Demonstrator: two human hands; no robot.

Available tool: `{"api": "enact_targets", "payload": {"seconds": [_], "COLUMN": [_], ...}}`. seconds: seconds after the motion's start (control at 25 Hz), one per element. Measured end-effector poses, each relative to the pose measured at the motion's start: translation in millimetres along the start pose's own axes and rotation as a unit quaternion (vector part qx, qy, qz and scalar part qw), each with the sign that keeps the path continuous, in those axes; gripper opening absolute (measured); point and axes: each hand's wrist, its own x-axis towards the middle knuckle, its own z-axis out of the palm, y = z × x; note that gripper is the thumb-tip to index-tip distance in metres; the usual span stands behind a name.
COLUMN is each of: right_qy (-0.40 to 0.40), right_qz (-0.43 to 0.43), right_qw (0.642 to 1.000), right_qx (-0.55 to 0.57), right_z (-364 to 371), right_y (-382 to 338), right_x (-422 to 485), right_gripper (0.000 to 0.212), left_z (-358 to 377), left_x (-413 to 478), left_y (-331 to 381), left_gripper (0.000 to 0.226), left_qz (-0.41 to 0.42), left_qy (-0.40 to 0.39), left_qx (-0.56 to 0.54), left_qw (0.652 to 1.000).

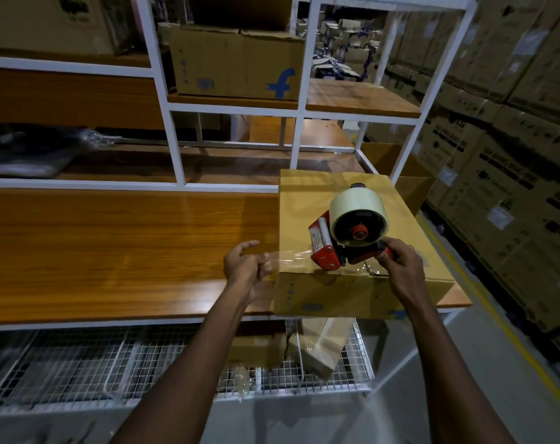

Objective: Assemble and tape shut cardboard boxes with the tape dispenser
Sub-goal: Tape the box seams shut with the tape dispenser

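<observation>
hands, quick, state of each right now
Left hand: pinching the loose tape end.
Right hand: gripping the tape dispenser by its handle.

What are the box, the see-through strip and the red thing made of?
The cardboard box looks like plain brown cardboard, matte, with folded edges. The tape strip seems to be thin clear plastic, shiny and wrinkled. The tape dispenser has a glossy red frame, painted metal or hard plastic; I cannot tell which.

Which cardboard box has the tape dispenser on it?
The closed box at the right end of the workbench: the right hand holds the tape dispenser on its top. The blue-logo box sits on the shelf above.
</observation>
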Motion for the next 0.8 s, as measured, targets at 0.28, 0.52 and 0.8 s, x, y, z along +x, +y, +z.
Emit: {"api": "enact_targets", "payload": {"seconds": [0.28, 0.52, 0.8], "right_qy": [-0.042, -0.065, -0.101], "right_qz": [-0.028, -0.060, -0.079], "right_qw": [0.998, 0.991, 0.983], "right_qx": [-0.033, -0.105, -0.135], "right_z": [18.4, 18.8, 15.3], "right_y": [2.3, 15.7, 21.3], "right_x": [8.9, 9.2, 14.0], "right_gripper": [0.031, 0.040, 0.040], "left_z": [-17.2, -16.0, -4.8], "left_x": [12.6, 19.6, 26.9], "left_y": [-22.7, -52.2, -70.6], "left_gripper": [0.036, 0.030, 0.025], "left_qz": [-0.012, -0.038, -0.056], "left_qy": [0.017, -0.027, -0.065], "left_qx": [-0.020, 0.031, 0.077], "left_qw": [1.000, 0.998, 0.993]}}
